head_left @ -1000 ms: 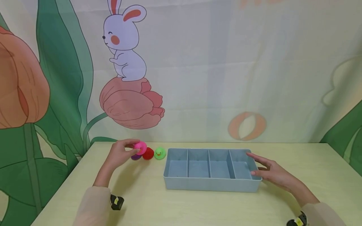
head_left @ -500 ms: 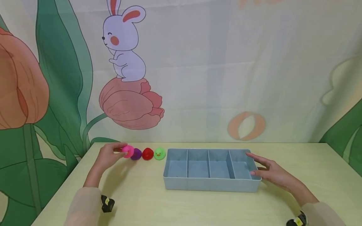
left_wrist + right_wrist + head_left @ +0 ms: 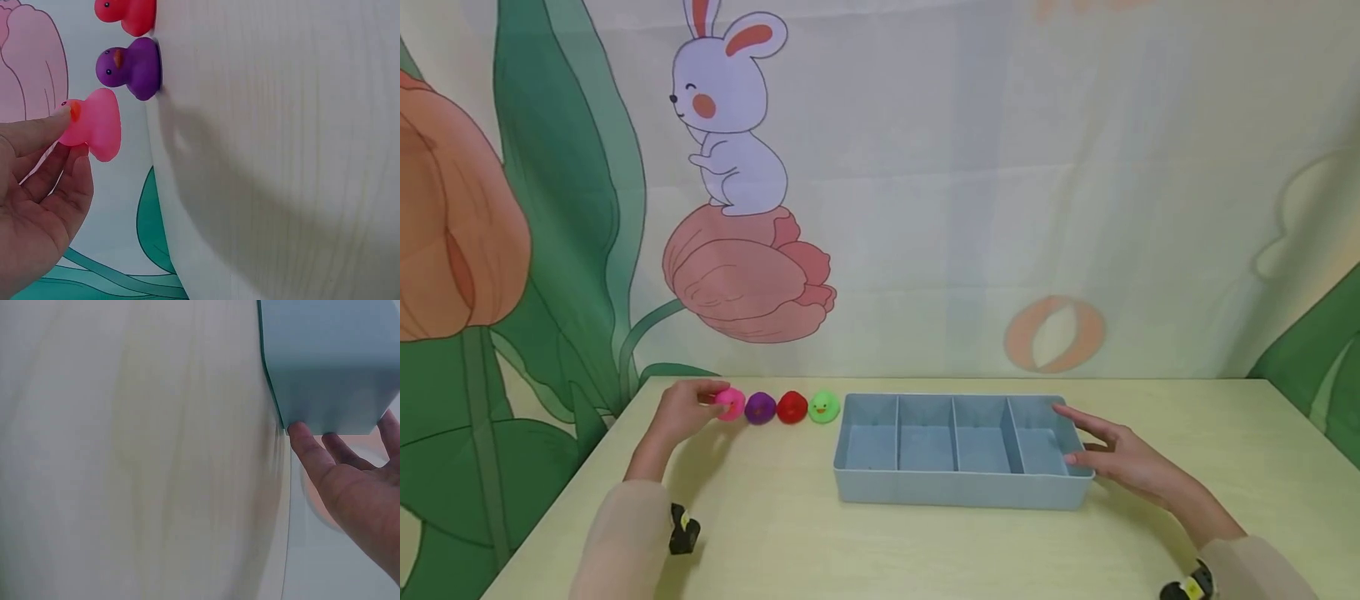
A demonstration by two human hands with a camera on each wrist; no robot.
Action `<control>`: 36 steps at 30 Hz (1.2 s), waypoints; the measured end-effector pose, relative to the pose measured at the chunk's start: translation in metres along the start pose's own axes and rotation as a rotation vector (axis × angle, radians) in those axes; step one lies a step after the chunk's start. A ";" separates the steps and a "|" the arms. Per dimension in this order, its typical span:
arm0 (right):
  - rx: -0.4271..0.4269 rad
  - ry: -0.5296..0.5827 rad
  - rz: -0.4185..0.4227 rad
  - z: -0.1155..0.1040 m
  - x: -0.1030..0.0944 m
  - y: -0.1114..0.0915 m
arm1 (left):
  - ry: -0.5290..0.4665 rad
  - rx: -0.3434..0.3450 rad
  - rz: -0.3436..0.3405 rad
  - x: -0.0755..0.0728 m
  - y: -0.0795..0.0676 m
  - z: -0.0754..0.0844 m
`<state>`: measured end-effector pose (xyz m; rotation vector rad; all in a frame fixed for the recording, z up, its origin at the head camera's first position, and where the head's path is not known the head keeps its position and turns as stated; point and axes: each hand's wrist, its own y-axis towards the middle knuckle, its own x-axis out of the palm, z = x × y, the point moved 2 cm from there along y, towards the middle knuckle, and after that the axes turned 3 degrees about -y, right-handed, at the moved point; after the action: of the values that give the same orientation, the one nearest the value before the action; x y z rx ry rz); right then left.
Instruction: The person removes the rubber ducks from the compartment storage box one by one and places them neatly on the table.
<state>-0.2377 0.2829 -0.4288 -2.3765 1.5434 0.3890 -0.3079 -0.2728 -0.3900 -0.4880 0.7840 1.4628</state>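
Note:
My left hand [image 3: 683,410] pinches a pink rubber duck [image 3: 100,125] between thumb and fingertips, at the left end of a row of ducks. In the left wrist view its base is a little above the tabletop. Beside it stand a purple duck [image 3: 761,408], a red duck [image 3: 792,407] and a green duck [image 3: 824,407]. My right hand [image 3: 1126,454] rests on the right end of a blue-grey divided box [image 3: 962,490], forefinger and thumb reaching over the rim. The right wrist view shows its other fingers [image 3: 309,447], fairly straight, against the end wall.
The box has several compartments in a row, with nothing visible inside. It stands on a pale wooden table [image 3: 880,550], just right of the green duck. A printed cloth [image 3: 895,167] with a rabbit and flowers hangs behind the table's back edge.
My left hand has carried the pink duck leftward and lower, from over the purple duck to its left side, so the purple duck now shows fully. The right hand and box have stayed put.

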 end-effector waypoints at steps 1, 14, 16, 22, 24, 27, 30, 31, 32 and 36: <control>-0.001 0.000 0.000 0.000 0.000 0.000 | 0.007 -0.005 -0.004 0.000 0.001 -0.001; -0.016 -0.022 -0.001 -0.001 0.003 0.002 | 0.024 -0.193 -0.078 0.003 0.005 -0.014; -0.013 -0.019 0.001 -0.001 0.003 0.002 | 0.027 -0.186 -0.083 0.003 0.006 -0.015; -0.007 0.002 0.007 0.000 0.004 0.000 | 0.029 -0.172 -0.099 0.005 0.007 -0.018; -0.008 0.004 0.003 0.000 0.004 0.000 | 0.030 -0.179 -0.105 0.005 0.006 -0.018; -0.013 -0.004 0.000 0.000 0.005 0.000 | 0.029 -0.182 -0.114 0.004 0.006 -0.019; -0.014 -0.005 -0.005 -0.001 0.005 0.000 | 0.021 -0.191 -0.123 0.003 0.006 -0.020; -0.014 -0.005 -0.006 -0.001 0.005 0.000 | 0.017 -0.198 -0.125 0.003 0.006 -0.020; -0.014 -0.004 -0.009 -0.001 0.005 0.000 | 0.013 -0.204 -0.127 0.004 0.006 -0.020; -0.014 -0.010 -0.014 -0.001 0.004 -0.001 | -0.004 -0.228 -0.132 0.006 0.006 -0.022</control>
<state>-0.2355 0.2794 -0.4293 -2.3906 1.5245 0.4087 -0.3175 -0.2840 -0.4076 -0.6956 0.5730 1.4359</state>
